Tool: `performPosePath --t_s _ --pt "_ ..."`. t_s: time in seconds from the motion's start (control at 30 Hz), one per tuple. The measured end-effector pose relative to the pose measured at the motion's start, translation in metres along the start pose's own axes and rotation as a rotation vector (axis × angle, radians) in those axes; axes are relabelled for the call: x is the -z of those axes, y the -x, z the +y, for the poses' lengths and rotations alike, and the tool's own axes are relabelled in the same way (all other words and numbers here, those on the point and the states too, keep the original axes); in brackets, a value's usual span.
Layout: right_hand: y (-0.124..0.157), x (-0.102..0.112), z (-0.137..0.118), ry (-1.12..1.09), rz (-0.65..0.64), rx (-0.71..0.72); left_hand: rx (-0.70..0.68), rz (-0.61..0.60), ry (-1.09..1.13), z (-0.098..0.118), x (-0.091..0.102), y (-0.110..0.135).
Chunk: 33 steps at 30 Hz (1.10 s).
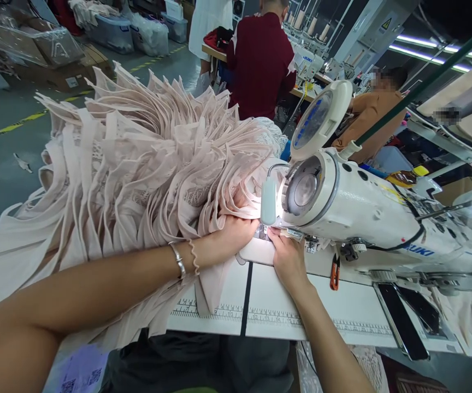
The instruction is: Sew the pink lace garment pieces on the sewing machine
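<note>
My left hand [238, 236], with a bracelet at the wrist, is closed on the edge of a pale pink garment [242, 199] just left of the needle area. My right hand [290, 259] lies by the presser foot [264, 232], its fingers bent together under the head of the white sewing machine [322, 188]. What its fingertips hold is hidden. A small light [267, 202] shines on the spot between both hands. A thick heap of similar pale pink garments [158, 158] with lace parts spreads leftward, and a fabric piece [211, 289] hangs below my left wrist.
Orange-handled thread snips [334, 273] rest right of my right hand. A phone [402, 322] lies near the table's front edge, beyond the printed ruler [277, 319]. A green pole [424, 90] slants above the machine. A person in dark red [258, 63] sits ahead.
</note>
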State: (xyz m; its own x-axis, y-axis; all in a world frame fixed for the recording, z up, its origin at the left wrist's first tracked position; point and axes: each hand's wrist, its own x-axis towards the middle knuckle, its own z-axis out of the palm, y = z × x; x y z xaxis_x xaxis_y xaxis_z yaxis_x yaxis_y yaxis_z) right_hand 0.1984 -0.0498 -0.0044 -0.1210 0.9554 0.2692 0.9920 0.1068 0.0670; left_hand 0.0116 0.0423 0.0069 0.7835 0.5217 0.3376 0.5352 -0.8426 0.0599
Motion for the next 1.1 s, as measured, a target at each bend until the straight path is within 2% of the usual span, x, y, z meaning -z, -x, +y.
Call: performPosePath --t_s 0.1,0.23,0.33,0.57,0.87,1.1 --pt "-0.001 0.004 -0.004 0.033 -0.051 -0.027 -0.118 0.015 -0.084 -0.001 0.012 0.013" --pt "-0.003 0.007 -0.01 0.087 -0.112 -0.071 -0.4 0.142 -0.136 -0.004 0.02 0.021" --pt "-0.005 0.009 -0.013 0.107 -0.157 -0.095 -0.507 0.207 -0.121 -0.005 0.024 0.019" --pt "-0.007 0.014 -0.015 0.138 -0.232 -0.094 -0.512 0.352 -0.139 -0.001 0.028 0.016" --pt "-0.003 0.003 -0.006 0.107 -0.144 -0.061 -0.486 0.165 -0.132 0.002 0.019 0.021" --pt "-0.004 0.001 -0.004 0.054 -0.106 -0.06 -0.453 0.152 -0.17 0.003 0.019 0.02"
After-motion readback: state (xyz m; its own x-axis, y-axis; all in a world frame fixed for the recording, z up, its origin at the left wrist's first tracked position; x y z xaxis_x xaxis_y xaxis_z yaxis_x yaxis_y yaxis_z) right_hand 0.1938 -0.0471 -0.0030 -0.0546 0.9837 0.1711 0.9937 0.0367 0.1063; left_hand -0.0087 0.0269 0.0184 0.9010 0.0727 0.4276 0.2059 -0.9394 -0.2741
